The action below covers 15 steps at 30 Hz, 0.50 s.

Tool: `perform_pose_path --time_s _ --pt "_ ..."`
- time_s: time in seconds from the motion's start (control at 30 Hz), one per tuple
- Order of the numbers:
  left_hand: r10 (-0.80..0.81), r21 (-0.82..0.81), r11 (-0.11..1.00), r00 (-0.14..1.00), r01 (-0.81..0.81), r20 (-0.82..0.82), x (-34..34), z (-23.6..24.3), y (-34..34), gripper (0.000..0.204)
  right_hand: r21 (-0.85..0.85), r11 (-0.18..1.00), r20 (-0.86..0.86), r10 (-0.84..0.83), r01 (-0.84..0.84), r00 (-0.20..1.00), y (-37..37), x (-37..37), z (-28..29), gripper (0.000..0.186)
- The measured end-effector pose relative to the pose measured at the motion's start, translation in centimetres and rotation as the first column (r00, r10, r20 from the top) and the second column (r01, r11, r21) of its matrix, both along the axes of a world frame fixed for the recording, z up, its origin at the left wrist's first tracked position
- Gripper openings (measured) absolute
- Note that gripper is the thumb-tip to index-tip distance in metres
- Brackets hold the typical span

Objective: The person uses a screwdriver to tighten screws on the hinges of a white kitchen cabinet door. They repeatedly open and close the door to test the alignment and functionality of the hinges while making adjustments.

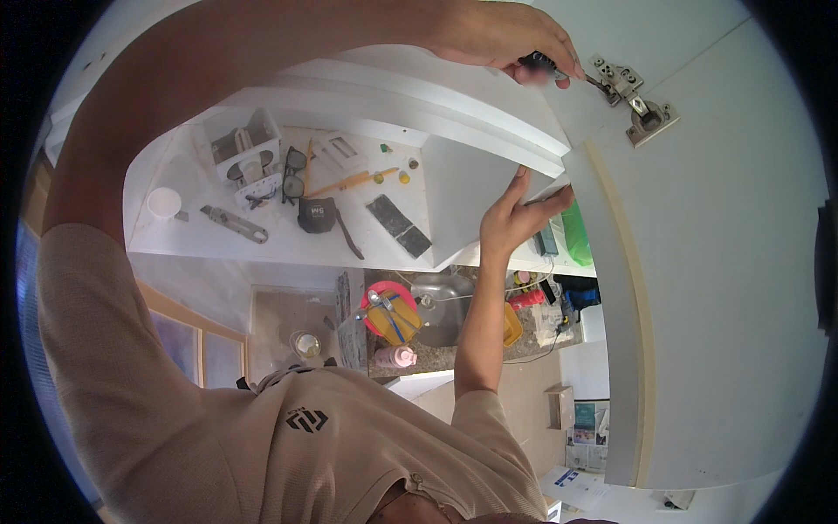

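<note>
Now the left hand grips a screwdriver at the hinge, right hand spread by the cabinet edge.

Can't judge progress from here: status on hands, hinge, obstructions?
Left hand gripping screwdriver, tip at hinge. Right hand at white panel edge. Nothing seen blocking hinge; tape measure lies apart on shelf.

Kitchen, steel sink, speckled counter, white hinged cabinet door
</note>
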State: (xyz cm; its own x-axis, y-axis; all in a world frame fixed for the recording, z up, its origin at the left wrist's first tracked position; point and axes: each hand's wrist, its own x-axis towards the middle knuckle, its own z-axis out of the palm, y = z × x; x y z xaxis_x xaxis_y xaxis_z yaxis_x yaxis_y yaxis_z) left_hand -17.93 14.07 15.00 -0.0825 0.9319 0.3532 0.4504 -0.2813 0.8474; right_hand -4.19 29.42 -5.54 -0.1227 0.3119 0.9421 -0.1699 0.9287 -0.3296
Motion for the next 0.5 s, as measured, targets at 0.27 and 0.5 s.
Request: perform_pose_path --time_s 0.27,0.5 --pt "-0.037 -0.029 0.999 0.991 0.041 0.132 -0.1 0.0 0.4 0.033 -0.028 0.998 -0.012 0.053 -0.053 0.999 0.1 0.0 0.0 0.064" --pt "0.003 -0.266 0.949 0.838 0.17 0.546 -0.5 3.8 0.6 0.034 -0.02 0.998 -0.022 0.053 -0.053 0.998 -0.3 -0.1 0.4 0.061"
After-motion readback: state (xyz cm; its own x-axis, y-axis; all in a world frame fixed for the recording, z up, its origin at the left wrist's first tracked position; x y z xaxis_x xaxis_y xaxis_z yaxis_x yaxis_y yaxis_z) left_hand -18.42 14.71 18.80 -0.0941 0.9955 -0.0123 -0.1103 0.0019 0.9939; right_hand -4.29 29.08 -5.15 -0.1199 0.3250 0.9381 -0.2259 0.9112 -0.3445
